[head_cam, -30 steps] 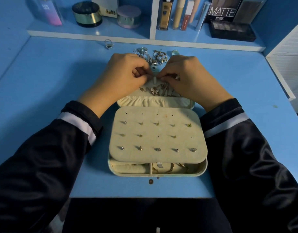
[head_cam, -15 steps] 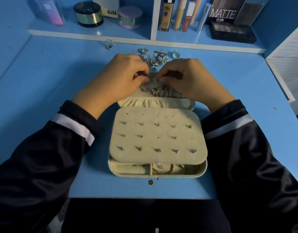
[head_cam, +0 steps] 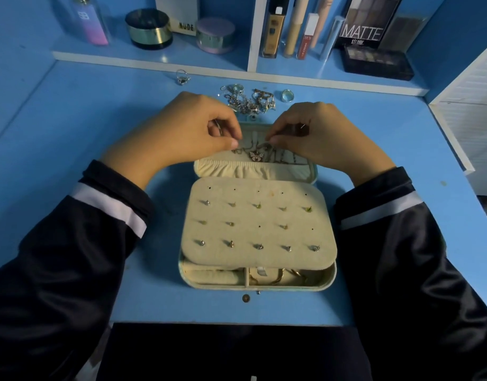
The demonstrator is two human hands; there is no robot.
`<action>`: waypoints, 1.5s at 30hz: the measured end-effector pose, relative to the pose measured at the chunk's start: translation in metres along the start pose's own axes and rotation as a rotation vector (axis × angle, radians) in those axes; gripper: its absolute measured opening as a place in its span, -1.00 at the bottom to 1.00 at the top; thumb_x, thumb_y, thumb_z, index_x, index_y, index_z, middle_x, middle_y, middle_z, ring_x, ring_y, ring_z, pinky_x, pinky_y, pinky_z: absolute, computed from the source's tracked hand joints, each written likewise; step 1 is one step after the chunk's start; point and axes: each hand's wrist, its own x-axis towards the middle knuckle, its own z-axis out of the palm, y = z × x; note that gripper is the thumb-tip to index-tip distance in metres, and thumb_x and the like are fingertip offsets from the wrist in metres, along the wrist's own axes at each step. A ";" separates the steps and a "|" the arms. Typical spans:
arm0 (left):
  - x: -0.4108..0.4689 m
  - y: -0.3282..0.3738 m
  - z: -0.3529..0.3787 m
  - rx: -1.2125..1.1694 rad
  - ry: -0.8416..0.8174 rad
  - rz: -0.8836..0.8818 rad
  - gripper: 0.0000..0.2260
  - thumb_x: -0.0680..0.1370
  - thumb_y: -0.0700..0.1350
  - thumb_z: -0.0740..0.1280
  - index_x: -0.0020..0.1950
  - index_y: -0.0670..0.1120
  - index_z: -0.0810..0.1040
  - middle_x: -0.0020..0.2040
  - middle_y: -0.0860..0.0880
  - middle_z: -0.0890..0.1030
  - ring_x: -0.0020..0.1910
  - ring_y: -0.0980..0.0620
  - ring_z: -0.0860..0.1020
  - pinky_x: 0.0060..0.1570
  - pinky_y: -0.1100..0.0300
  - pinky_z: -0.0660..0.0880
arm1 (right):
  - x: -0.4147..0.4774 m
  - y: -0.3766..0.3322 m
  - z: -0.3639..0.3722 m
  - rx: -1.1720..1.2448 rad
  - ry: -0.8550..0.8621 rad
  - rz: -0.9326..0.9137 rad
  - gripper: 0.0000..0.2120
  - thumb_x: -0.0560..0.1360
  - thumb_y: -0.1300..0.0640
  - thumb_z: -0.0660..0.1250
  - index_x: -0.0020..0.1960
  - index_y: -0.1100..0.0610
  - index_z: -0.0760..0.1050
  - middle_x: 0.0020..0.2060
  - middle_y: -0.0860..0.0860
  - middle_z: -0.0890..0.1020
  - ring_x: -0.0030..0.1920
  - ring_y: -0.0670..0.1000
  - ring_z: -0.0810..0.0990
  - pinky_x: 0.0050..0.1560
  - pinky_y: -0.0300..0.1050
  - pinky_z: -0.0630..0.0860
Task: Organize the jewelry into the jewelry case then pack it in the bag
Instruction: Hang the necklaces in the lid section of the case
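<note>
An open cream jewelry case (head_cam: pixel 327 281) lies on the blue desk, with a flap (head_cam: pixel 259 224) studded with several earrings over its base. In the lid half lies a thin necklace with a butterfly pendant (head_cam: pixel 256 155). My left hand (head_cam: pixel 187 127) pinches the chain's left end above the lid. My right hand (head_cam: pixel 316 130) pinches the other end. A pile of loose silver jewelry (head_cam: pixel 249 101) sits just beyond the case.
A lone ring (head_cam: pixel 182 77) and a silver band (head_cam: pixel 287 95) lie near the shelf edge. The back shelf holds a perfume bottle (head_cam: pixel 89 22), jars, tubes and a MATTE palette (head_cam: pixel 364 26). A small stud (head_cam: pixel 245 298) lies in front of the case. A white cabinet (head_cam: pixel 468 111) stands at right.
My two hands have drawn apart from the middle of the lid, each keeping hold of a chain end. The butterfly pendant is now uncovered between them.
</note>
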 end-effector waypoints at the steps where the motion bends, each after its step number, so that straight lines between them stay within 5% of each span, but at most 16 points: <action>1: -0.001 0.002 0.001 0.023 -0.007 0.010 -0.92 0.46 -0.11 0.49 -0.07 0.03 0.69 -0.23 0.17 0.59 -0.32 0.27 0.50 -0.22 0.41 0.42 | 0.001 -0.001 0.002 -0.016 -0.007 0.002 -0.93 0.46 0.19 0.44 -0.07 0.11 0.67 -0.26 -0.21 0.51 -0.27 -0.21 0.46 -0.19 -0.47 0.35; 11: -0.002 0.010 0.005 -0.014 -0.110 0.058 -0.94 0.46 -0.07 0.49 -0.16 0.08 0.65 -0.26 0.15 0.57 -0.29 0.33 0.48 -0.29 0.52 0.32 | 0.001 -0.011 0.010 0.008 -0.099 -0.098 -0.95 0.44 0.22 0.45 -0.11 0.11 0.66 -0.18 -0.03 0.58 -0.20 -0.06 0.51 -0.14 -0.28 0.41; 16: -0.002 0.007 0.000 -0.071 -0.080 -0.029 -0.91 0.46 -0.08 0.50 -0.13 0.13 0.67 -0.20 0.12 0.66 -0.22 0.21 0.58 -0.07 0.22 0.52 | 0.001 -0.008 0.006 0.086 -0.067 -0.073 -0.94 0.46 0.22 0.45 -0.08 0.09 0.66 -0.20 -0.04 0.58 -0.30 -0.18 0.45 -0.21 -0.41 0.36; 20: -0.003 0.009 -0.002 -0.075 -0.149 -0.043 -0.91 0.47 -0.08 0.49 -0.14 0.13 0.66 -0.24 0.21 0.64 -0.22 0.24 0.57 -0.05 0.20 0.52 | 0.001 -0.008 0.011 0.079 -0.112 -0.073 -0.94 0.48 0.21 0.43 -0.07 0.11 0.66 -0.18 -0.04 0.59 -0.28 -0.20 0.46 -0.20 -0.40 0.36; 25: -0.003 0.009 -0.005 -0.049 -0.228 -0.032 -0.93 0.49 -0.07 0.46 -0.04 0.03 0.70 -0.20 0.19 0.65 -0.16 0.25 0.57 -0.19 0.45 0.43 | 0.000 -0.008 0.009 0.113 -0.188 -0.056 -0.93 0.49 0.21 0.40 -0.07 0.09 0.65 -0.14 -0.03 0.62 -0.23 -0.12 0.52 -0.17 -0.30 0.42; 30: -0.005 0.011 -0.007 -0.078 -0.275 -0.031 -0.94 0.47 -0.05 0.48 -0.07 0.07 0.68 -0.34 0.31 0.59 -0.33 0.38 0.50 -0.31 0.54 0.36 | -0.001 -0.009 0.005 0.160 -0.188 -0.035 -0.94 0.50 0.22 0.39 -0.04 0.13 0.63 -0.10 0.02 0.64 -0.15 0.00 0.56 -0.07 -0.17 0.47; 45: -0.004 0.014 -0.007 -0.090 -0.286 -0.033 -0.96 0.48 -0.10 0.48 -0.09 0.03 0.67 -0.39 0.25 0.56 -0.40 0.37 0.46 -0.34 0.52 0.35 | 0.000 -0.011 0.010 0.111 -0.220 -0.074 -0.89 0.54 0.24 0.34 0.01 0.14 0.63 -0.13 -0.03 0.58 -0.17 -0.06 0.53 -0.14 -0.29 0.42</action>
